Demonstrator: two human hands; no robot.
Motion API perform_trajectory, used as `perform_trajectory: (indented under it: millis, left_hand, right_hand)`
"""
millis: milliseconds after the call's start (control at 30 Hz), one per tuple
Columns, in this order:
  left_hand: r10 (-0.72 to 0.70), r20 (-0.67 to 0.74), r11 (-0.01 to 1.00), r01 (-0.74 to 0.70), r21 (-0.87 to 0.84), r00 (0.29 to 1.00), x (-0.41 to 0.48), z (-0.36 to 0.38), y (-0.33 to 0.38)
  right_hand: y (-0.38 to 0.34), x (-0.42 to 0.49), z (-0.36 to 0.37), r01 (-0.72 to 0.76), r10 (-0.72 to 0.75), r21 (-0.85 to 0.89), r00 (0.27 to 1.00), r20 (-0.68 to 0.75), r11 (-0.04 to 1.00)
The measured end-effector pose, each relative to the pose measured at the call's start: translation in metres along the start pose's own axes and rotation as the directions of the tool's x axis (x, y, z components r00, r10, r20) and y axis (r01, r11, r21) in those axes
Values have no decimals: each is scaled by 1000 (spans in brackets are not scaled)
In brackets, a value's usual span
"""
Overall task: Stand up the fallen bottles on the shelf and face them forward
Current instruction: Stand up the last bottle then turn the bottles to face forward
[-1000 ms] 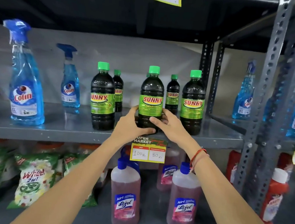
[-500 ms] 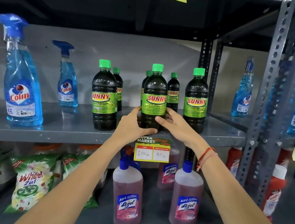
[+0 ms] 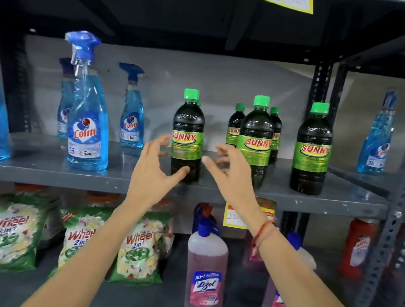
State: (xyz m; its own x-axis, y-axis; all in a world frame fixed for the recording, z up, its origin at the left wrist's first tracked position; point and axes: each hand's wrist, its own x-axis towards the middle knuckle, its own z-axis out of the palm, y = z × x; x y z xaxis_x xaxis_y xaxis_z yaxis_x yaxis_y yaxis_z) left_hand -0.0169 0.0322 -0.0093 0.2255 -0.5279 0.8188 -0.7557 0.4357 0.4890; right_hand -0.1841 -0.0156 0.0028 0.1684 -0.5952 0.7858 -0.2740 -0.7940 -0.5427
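Three dark Sunny bottles with green caps stand upright along the front of the grey shelf (image 3: 72, 178): a left bottle (image 3: 188, 127), a middle bottle (image 3: 255, 143) and a right bottle (image 3: 312, 150). The left bottle's label is turned slightly to the left. Two smaller-looking Sunny bottles (image 3: 234, 124) stand behind the middle one. My left hand (image 3: 154, 173) is open just left of the left bottle, thumb tip at its base. My right hand (image 3: 230, 173) is open to its right, in front of the middle bottle, holding nothing.
Blue Colin spray bottles (image 3: 89, 123) stand upright on the left of the shelf; another (image 3: 376, 139) is in the right bay beyond a perforated steel post (image 3: 396, 219). On the shelf below are Wheel packets (image 3: 15, 237), pink Lizol bottles (image 3: 206, 276) and a yellow price tag (image 3: 233, 217).
Both hands let go of the middle Sunny bottle and moved left, now spread open around the left bottle. My view has shifted left as well.
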Motion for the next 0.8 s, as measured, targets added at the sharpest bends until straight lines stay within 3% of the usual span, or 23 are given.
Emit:
perform_trajectory:
  millis: [100, 167, 333, 567, 800]
  left_hand:
    - [-127, 299, 992, 126, 25, 946, 14, -7, -16]
    - [-141, 391, 990, 137, 38, 910, 21, -6, -20]
    - [-108, 402, 988, 143, -59, 909, 28, -2, -26]
    - [-60, 259, 998, 49, 51, 964, 17, 3, -24]
    - [-64, 266, 997, 48, 65, 962, 16, 1, -20]
  right_hand:
    - [-4, 17, 23, -145, 144, -4, 979, 142, 989]
    - [-5, 23, 35, -205, 199, 27, 969, 148, 978]
    - [-3, 23, 41, -217, 210, 37, 967, 142, 975]
    - [2, 24, 32, -247, 222, 56, 934, 279, 967]
    - [-5, 18, 30, -219, 205, 31, 947, 249, 975]
